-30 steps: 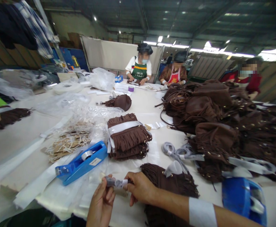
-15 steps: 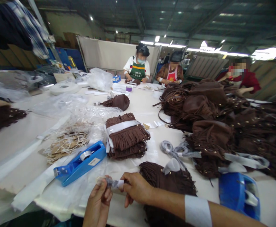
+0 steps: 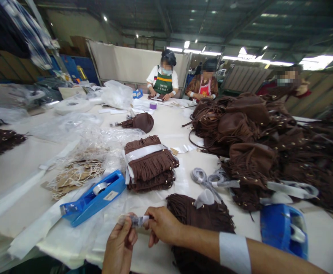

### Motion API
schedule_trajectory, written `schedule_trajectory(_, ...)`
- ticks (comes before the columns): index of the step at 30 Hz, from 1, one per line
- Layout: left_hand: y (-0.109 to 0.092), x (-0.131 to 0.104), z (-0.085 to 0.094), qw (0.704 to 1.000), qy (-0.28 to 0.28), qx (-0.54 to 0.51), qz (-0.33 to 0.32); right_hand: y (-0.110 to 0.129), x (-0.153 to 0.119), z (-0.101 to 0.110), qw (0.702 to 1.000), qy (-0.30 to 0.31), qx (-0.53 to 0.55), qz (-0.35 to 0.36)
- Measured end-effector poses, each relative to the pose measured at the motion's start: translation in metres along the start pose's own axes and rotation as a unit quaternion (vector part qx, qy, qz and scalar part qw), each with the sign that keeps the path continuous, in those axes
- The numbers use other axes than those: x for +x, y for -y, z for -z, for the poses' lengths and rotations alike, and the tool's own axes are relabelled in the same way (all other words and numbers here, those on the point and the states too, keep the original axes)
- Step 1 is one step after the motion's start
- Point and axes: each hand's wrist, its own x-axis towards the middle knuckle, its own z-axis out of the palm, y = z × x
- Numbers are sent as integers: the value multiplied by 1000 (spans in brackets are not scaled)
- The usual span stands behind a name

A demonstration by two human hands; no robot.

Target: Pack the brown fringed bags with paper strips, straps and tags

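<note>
Left hand [image 3: 123, 239]: upright from the bottom edge, fingers curled, thumb over the top; narrow pinch on the left end of the wrapped piece [image 3: 138, 221].
Right hand [image 3: 163, 226]: in from lower right, nearly level, knuckles up; thumb and forefinger tight on the right end of the same piece.
Wrapped piece: between both hands, roughly level, left of the fringed bag [image 3: 203, 215]. Grey wrap, white band; contents, can't tell.
Fringed bag: just behind the right forearm, partly covered by it.
Tape dispenser [image 3: 93, 198]: blue, beyond the left hand.
Bag stack [image 3: 152, 161]: beyond the fringed bag, white strip across the top.
Bag pile [image 3: 249, 125]: farther right.
Co-workers [image 3: 164, 84]: across the table [image 3: 170, 123].
</note>
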Motion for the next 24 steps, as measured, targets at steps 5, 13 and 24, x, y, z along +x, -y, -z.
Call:
schedule_trajectory(5, 3, -1, 1, 1000, 13, 15, 1, 3, -5, 3, 999, 4, -51, 9)
schedule_trajectory(13, -2, -2, 2, 995, 29, 89, 43, 4, -17, 10, 988, 2, -149, 40)
schedule_trajectory(24, -14, -13, -13, 984, 63, 161, 49, 4, -31, 19, 985, -51, -154, 65)
